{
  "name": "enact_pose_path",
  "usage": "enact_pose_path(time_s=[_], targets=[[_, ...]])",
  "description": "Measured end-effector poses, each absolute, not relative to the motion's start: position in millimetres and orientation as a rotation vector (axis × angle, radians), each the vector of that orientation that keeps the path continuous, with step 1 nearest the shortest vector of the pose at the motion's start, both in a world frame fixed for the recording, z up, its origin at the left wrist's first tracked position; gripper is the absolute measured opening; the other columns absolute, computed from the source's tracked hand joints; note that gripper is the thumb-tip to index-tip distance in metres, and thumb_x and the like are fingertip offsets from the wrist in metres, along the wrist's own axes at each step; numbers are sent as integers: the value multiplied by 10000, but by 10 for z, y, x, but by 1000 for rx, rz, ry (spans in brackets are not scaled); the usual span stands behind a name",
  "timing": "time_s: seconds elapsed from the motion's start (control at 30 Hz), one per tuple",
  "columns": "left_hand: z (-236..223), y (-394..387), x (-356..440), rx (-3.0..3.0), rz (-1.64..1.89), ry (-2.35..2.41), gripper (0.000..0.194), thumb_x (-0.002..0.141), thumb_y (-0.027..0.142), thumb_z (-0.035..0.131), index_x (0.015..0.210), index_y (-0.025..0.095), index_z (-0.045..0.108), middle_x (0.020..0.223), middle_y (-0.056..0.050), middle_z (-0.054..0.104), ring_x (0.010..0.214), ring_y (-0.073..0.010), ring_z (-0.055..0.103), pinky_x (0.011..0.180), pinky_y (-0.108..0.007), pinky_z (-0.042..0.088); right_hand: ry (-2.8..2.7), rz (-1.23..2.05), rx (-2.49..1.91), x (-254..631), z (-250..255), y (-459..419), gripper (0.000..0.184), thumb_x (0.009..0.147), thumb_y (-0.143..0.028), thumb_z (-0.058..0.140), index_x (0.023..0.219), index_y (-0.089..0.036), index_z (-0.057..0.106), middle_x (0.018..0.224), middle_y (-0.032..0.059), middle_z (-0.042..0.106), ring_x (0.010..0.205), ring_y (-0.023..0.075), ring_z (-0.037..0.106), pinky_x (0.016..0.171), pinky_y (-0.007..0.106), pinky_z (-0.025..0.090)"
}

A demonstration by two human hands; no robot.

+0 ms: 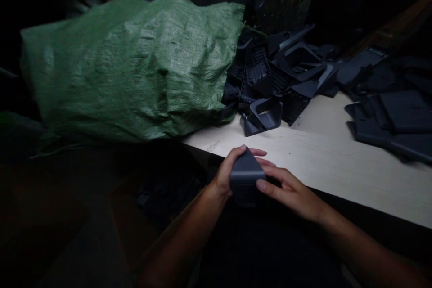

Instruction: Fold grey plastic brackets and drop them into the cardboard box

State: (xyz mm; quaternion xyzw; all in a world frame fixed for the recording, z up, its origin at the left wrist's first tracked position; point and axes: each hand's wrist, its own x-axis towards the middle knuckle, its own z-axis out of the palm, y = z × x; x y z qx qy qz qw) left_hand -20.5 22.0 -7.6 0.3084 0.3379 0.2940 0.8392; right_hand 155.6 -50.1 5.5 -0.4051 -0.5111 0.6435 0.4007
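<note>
A dark grey moulded plastic part [248, 172] with a rounded edge is held between both hands, just off the table's near edge. My left hand [227, 172] is closed around its left side, thumb at the top corner. On its right side, my right hand [283, 185] grips it with the thumb in front and the fingers behind. The underside of the part is in shadow. Beyond the hands, a similar angular part [263, 116] with an opening lies on the pale table [303, 148].
A large green woven sack [135, 72] lies on its side at the left, with a heap of dark plastic parts [270, 67] at its mouth. Flat dark parts [401, 117] are stacked at the right. Below left, a box [121, 220] holds dark pieces.
</note>
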Motion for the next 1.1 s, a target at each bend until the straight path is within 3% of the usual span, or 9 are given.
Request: enact_pose_path(time_s=[0.13, 0.33, 0.57, 0.73, 0.87, 0.93, 1.0, 1.1], targets=[[-28, 106, -20, 593, 893, 714, 234, 860, 412, 605, 912, 185, 626, 886, -111, 801, 813, -272, 763, 852, -380, 557, -1177, 1482, -1017, 1390, -81, -521, 343, 1019, -513, 662, 1096, -201, 781, 1118, 75, 721, 1074, 251, 634, 935, 319, 514], [-91, 31, -102, 606, 980, 716, 263, 895, 453, 555, 924, 196, 602, 917, -132, 804, 795, -302, 761, 798, -449, 592, -1169, 1355, -1027, 1249, -102, -548, 319, 1030, -469, 655, 975, -171, 753, 904, 38, 690, 855, 195, 600, 788, 263, 489], [-104, 19, -450, 649, 1010, 858, 233, 883, 387, 564, 845, 174, 651, 898, -117, 809, 877, -270, 765, 870, -377, 577, -1252, 1634, -1026, 1134, -67, -397, 321, 984, -506, 700, 1028, -201, 789, 1126, 76, 731, 1078, 261, 662, 945, 333, 538], [-143, -1, -1221, 837, 1013, 1009, 286, 923, 416, 547, 864, 159, 658, 997, -159, 809, 909, -292, 756, 855, -404, 574, -1497, 1472, -1315, 1263, -156, -391, 381, 926, -565, 748, 1161, -269, 789, 1163, 68, 764, 1125, 331, 690, 930, 405, 584], [-522, 78, -2248, 1128, 971, 1772, 408, 961, 525, 439, 978, 181, 659, 1147, -128, 781, 1114, -285, 698, 1010, -395, 506, -1450, 1380, -1448, 1562, -193, -304, 426, 916, -645, 712, 1146, -298, 800, 1206, 62, 765, 1145, 339, 703, 992, 447, 574], [-842, 44, -2678, 1073, 841, 1973, 429, 958, 529, 457, 1037, 162, 663, 1172, -154, 757, 1245, -328, 624, 1072, -438, 455, -1415, 1330, -1494, 1700, -186, -262, 443, 904, -673, 701, 1120, -301, 807, 1202, 64, 769, 1139, 344, 711, 1012, 468, 572], [-1205, -86, -2923, 1015, 646, 2026, 400, 940, 536, 547, 987, 158, 672, 1049, -139, 759, 1197, -342, 637, 1051, -479, 462, -1394, 1286, -1534, 1804, -176, -240, 448, 897, -688, 693, 1101, -307, 812, 1199, 66, 772, 1146, 353, 711, 1054, 503, 557], [-1729, -418, -2927, 966, 352, 1898, 352, 950, 500, 650, 941, 150, 685, 954, -73, 738, 991, -252, 699, 977, -473, 521, -1354, 1258, -1594, 1898, -180, -239, 448, 888, -702, 690, 1093, -323, 811, 1172, 63, 782, 1139, 363, 715, 1121, 566, 511]])
